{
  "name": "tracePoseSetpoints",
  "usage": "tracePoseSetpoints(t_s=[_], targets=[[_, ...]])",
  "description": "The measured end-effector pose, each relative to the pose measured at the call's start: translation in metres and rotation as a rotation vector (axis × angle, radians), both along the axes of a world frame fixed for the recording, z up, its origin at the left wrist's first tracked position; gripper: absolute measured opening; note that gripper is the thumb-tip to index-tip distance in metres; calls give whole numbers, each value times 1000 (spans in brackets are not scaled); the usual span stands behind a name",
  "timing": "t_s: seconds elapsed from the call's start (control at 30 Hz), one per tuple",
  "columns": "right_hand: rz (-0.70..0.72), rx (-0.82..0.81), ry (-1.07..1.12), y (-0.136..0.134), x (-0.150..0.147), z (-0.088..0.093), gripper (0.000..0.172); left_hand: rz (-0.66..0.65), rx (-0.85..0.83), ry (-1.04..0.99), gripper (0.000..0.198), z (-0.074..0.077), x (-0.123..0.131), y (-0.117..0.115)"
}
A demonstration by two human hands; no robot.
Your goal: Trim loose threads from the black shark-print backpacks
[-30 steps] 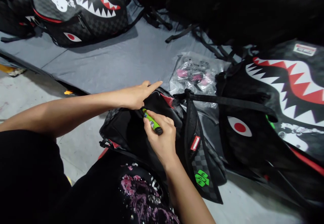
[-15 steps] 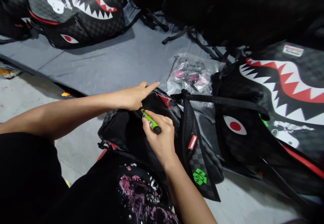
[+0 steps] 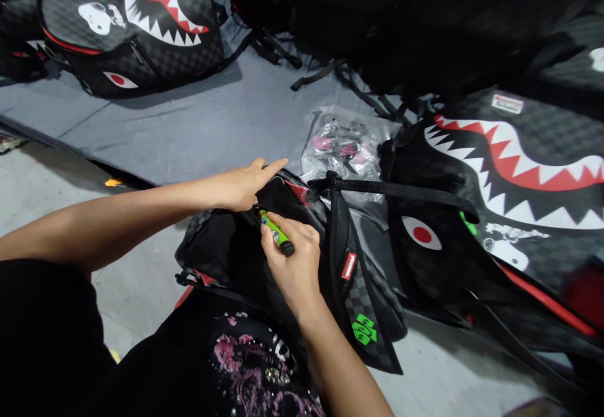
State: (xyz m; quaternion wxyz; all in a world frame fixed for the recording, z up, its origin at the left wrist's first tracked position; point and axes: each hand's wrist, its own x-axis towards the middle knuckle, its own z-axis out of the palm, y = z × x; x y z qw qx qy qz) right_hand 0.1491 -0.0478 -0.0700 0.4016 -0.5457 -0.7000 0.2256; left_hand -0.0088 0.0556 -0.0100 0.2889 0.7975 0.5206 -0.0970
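Note:
In my right hand (image 3: 295, 260) is a lime-green marker pen (image 3: 274, 231) with a black end, held between thumb and fingers. Its far end points down at the black surface of a backpack (image 3: 219, 241) lying in front of my body. My left hand (image 3: 243, 185) grips the same backpack at its upper edge, index finger stretched out to the right, thumb beside the marker's far end. What the hidden fingers of that hand do underneath cannot be seen. A checkered strap (image 3: 361, 300) with a green print hangs from the backpack's right side.
Grey cloth (image 3: 189, 127) covers the table. A clear plastic bag (image 3: 346, 146) with pink and black contents lies beyond my hands. Shark-mouth backpacks stand at right (image 3: 453, 216) and upper left (image 3: 165, 46). Black bags (image 3: 401, 21) and loose straps line the back.
The whole view has shifted slightly, so the surroundings sit a little further left. Both hands keep nearly the same pose on the backpack and marker pen.

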Motion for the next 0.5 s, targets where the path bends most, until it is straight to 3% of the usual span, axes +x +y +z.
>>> tracePoseSetpoints(t_s=[0.4, 0.5], targets=[[31, -49, 49, 0, 1, 1, 20, 5, -4, 22, 97, 1, 1, 0], [-18, -47, 13, 1, 0, -1, 19, 13, -19, 36, 96, 2, 2, 0]])
